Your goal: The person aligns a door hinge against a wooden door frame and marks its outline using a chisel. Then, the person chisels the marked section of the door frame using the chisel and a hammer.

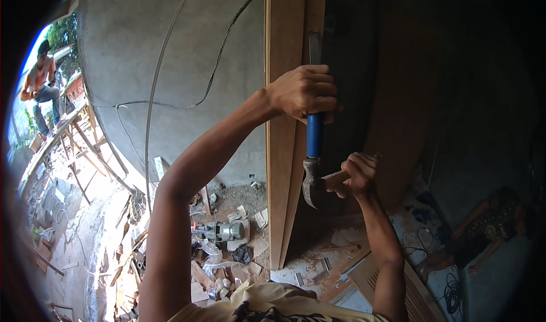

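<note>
My left hand [307,93] is raised and wrapped round a chisel, its fingers at the top of the blue handle [314,137]. The flat metal blade [314,46] points up along the edge of a tall wooden door frame [282,151]. Lower and to the right, my right hand [359,171] grips the short wooden handle of a claw hammer [310,180]. The hammer's head is right under the butt of the chisel, apparently touching it, with its curved claw hanging down. Whether the blade's tip bites into the wood is hard to tell.
A grey-green power tool [224,231] lies among rubble left of the frame's foot. Slatted wood [369,282] lies lower right. A person [42,83] sits on wooden staging at far left; another person [492,225] is at the dim right. A cable [216,66] hangs along the grey wall.
</note>
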`<state>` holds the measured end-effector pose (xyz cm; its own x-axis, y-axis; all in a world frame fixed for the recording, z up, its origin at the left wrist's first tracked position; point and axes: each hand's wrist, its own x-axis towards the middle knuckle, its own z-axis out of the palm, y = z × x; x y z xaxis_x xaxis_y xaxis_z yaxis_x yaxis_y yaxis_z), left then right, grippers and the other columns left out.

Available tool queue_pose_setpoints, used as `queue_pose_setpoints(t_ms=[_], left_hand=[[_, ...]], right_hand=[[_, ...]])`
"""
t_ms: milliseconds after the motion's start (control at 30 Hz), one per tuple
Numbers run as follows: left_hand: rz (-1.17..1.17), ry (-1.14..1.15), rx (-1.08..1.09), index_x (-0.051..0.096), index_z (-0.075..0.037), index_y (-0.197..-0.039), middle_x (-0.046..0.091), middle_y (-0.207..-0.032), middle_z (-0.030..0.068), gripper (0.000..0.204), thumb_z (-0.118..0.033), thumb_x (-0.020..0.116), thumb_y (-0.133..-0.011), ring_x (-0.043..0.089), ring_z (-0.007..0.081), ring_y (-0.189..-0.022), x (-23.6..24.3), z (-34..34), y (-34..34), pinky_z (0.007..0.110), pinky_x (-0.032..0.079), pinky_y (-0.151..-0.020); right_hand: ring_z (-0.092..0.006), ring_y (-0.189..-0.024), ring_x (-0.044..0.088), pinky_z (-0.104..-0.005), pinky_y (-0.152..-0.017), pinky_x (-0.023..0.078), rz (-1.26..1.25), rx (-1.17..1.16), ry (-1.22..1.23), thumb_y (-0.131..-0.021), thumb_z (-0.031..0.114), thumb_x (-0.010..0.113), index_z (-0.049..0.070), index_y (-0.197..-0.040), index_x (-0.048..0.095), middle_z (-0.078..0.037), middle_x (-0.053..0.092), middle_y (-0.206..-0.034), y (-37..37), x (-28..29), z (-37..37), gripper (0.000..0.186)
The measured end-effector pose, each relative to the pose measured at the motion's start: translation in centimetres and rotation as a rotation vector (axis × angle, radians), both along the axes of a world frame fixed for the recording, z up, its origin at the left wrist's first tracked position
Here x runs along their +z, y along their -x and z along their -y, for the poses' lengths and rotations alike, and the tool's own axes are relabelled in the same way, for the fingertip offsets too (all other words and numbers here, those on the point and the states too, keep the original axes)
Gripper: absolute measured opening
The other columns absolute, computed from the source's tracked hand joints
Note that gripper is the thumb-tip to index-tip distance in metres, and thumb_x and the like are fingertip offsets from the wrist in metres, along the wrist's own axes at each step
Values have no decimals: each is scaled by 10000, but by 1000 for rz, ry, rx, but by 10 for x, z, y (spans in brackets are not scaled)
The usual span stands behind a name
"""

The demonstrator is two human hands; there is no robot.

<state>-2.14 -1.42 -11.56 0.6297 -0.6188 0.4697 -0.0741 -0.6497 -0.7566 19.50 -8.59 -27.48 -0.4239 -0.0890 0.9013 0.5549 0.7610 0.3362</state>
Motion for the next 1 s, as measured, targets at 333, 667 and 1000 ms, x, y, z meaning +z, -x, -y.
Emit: queue_pose_setpoints(t_ms=[333, 667, 1000], left_hand=[[17, -14, 11, 531, -120, -620, 501, -597, -20, 313, -181, 790, -783, 521, 164, -554, 1, 6, 1, 321, 399, -564], [8, -16, 45, 547, -122, -629, 529, -614, -19, 304, -204, 800, -777, 549, 162, -573, -1, 11, 3, 321, 406, -573], [-109, -14, 254, 616, -111, -673, 579, -642, -16, 272, -258, 751, -858, 593, 155, -649, -2, 20, 8, 315, 438, -652]], right_hand=[[-151, -442, 482, -279, -402, 385, 123, 30, -157, -738, 300, 768, 99, -601, 439, -8, 359, -536, -11, -9, 3, 410], [-167, -431, 488, -318, -413, 399, 69, 54, 15, -750, 623, 780, 101, -591, 441, -7, 364, -535, -6, -1, 7, 642], [-172, -466, 519, -295, -444, 433, 115, -4, -9, -747, 653, 760, 105, -584, 445, -17, 388, -553, -8, -38, 14, 653]])
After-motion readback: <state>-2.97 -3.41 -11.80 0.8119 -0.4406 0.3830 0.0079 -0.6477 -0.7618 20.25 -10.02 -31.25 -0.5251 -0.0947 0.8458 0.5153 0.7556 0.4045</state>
